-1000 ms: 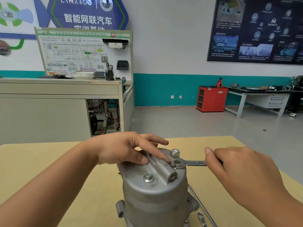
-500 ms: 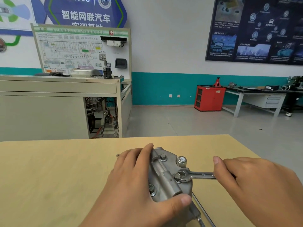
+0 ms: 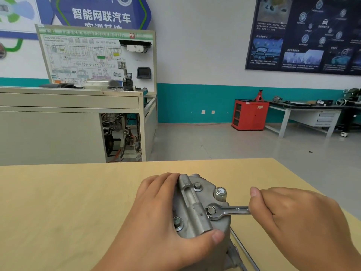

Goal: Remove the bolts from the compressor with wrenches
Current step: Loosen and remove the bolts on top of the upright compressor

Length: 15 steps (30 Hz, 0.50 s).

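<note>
A grey metal compressor (image 3: 203, 200) stands upright on the yellow table (image 3: 68, 202), its top cover facing me. My left hand (image 3: 156, 218) grips the cover from the left, fingers over the far rim and thumb on the near edge. My right hand (image 3: 297, 222) holds the handle of a steel open-end wrench (image 3: 228, 211). The wrench jaw sits around a bolt (image 3: 211, 210) on the cover's right side. Other bolts show: one at the far side (image 3: 197, 186), a taller one (image 3: 220, 192) and one near my left palm (image 3: 177, 222).
A second wrench (image 3: 244, 249) lies on the table just right of the compressor base, partly hidden. Beyond the table's far edge are a beige training bench (image 3: 74, 122), a red cabinet (image 3: 250, 116) and a work desk (image 3: 308, 118) across open floor.
My left hand shifted from resting fingertips on the cover to gripping it from the left. The view dipped toward the cover. The wrench stays on the same bolt.
</note>
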Tool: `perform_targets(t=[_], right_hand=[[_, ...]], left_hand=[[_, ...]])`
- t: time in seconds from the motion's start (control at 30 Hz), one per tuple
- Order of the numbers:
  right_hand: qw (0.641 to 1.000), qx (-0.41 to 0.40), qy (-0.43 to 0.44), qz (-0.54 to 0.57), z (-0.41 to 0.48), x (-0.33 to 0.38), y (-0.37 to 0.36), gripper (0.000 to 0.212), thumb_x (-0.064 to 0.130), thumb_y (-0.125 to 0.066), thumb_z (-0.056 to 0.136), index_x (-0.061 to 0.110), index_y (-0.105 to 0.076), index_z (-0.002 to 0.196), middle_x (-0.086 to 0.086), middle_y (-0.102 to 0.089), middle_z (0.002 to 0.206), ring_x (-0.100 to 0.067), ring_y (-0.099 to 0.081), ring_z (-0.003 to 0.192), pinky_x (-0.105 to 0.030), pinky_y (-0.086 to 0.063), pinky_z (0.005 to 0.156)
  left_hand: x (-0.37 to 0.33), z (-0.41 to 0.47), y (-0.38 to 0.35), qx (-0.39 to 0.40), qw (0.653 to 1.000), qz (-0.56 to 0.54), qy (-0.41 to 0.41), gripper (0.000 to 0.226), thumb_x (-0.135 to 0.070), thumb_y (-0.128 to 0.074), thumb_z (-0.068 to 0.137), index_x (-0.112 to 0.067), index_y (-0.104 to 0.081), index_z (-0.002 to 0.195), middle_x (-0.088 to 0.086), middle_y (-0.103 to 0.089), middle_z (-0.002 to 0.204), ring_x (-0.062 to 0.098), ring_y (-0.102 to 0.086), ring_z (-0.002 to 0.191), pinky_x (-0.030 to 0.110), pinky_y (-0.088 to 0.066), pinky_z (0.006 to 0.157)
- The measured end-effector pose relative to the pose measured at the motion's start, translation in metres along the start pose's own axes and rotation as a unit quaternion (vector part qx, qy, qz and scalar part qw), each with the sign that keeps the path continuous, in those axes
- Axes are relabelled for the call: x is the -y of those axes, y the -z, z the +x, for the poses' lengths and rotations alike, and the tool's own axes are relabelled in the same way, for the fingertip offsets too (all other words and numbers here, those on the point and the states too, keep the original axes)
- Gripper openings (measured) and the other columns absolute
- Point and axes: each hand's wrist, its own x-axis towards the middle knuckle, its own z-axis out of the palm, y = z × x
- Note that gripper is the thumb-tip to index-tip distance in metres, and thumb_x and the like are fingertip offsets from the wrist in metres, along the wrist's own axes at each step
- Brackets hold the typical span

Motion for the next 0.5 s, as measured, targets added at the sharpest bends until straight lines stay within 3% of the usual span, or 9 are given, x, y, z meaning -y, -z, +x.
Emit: perform_targets(t=[0.07, 0.17, 0.3, 0.4, 0.47, 0.5], right_hand=[[1.0, 0.005, 0.001, 0.004, 0.001, -0.001, -0.002, 0.067, 0.039, -0.008, 0.099, 0.018, -0.032, 0.041, 0.007, -0.017, 0.046, -0.012, -0.017, 0.038, -0.01, -0.003, 0.059], [1.0, -0.001, 0.02, 0.013, 0.002, -0.005, -0.004, 0.06, 0.037, -0.012, 0.099, 0.019, -0.028, 0.044, 0.007, -0.017, 0.045, -0.012, -0.026, 0.03, -0.01, -0.002, 0.058], [0.998, -0.009, 0.046, 0.034, 0.001, -0.011, -0.007, 0.064, 0.031, -0.022, 0.098, 0.015, -0.039, 0.038, 0.0, -0.031, 0.035, -0.015, -0.034, 0.028, -0.012, -0.001, 0.059], [0.992, 0.021, 0.062, 0.107, 0.004, -0.01, -0.019, 0.065, 0.037, -0.02, 0.1, 0.017, -0.037, 0.041, 0.003, -0.031, 0.037, -0.019, -0.032, 0.031, -0.022, -0.006, 0.043], [0.986, 0.013, 0.084, 0.147, 0.008, -0.01, -0.026, 0.064, 0.037, -0.02, 0.1, 0.017, -0.038, 0.042, 0.002, -0.031, 0.038, -0.02, -0.031, 0.033, -0.025, -0.015, 0.045], [0.985, 0.0, 0.096, 0.14, 0.013, -0.012, -0.027, 0.063, 0.034, -0.023, 0.1, 0.016, -0.04, 0.042, 0.001, -0.032, 0.038, -0.02, -0.032, 0.033, -0.026, -0.018, 0.047]], left_hand=[[0.0, 0.0, 0.0, 0.006, 1.0, 0.0, -0.005, 0.084, -0.089, -0.036, 0.036, -0.053, -0.023, 0.111, -0.041, -0.029, 0.115, -0.015, -0.014, 0.122, -0.003, -0.015, 0.093], [0.002, 0.001, 0.001, 0.003, 1.0, -0.018, -0.013, 0.075, -0.087, -0.041, 0.037, -0.057, -0.024, 0.103, -0.041, -0.033, 0.113, -0.015, -0.017, 0.122, -0.002, -0.017, 0.092], [0.002, 0.002, -0.001, -0.02, 0.998, -0.061, -0.028, 0.068, -0.083, -0.05, 0.039, -0.057, -0.033, 0.099, -0.042, -0.041, 0.113, -0.015, -0.027, 0.119, -0.001, -0.021, 0.091], [0.008, 0.001, 0.004, 0.0, 0.995, -0.087, -0.049, 0.079, -0.077, -0.057, 0.042, -0.046, -0.045, 0.113, -0.036, -0.045, 0.118, -0.008, -0.036, 0.121, 0.002, -0.026, 0.093], [0.012, 0.002, 0.006, 0.026, 0.993, -0.097, -0.058, 0.091, -0.075, -0.06, 0.042, -0.038, -0.046, 0.123, -0.033, -0.046, 0.121, -0.004, -0.038, 0.124, 0.005, -0.027, 0.097], [0.012, 0.005, 0.007, 0.03, 0.993, -0.099, -0.057, 0.089, -0.075, -0.059, 0.041, -0.042, -0.043, 0.122, -0.036, -0.043, 0.121, -0.006, -0.036, 0.125, 0.004, -0.025, 0.097]])
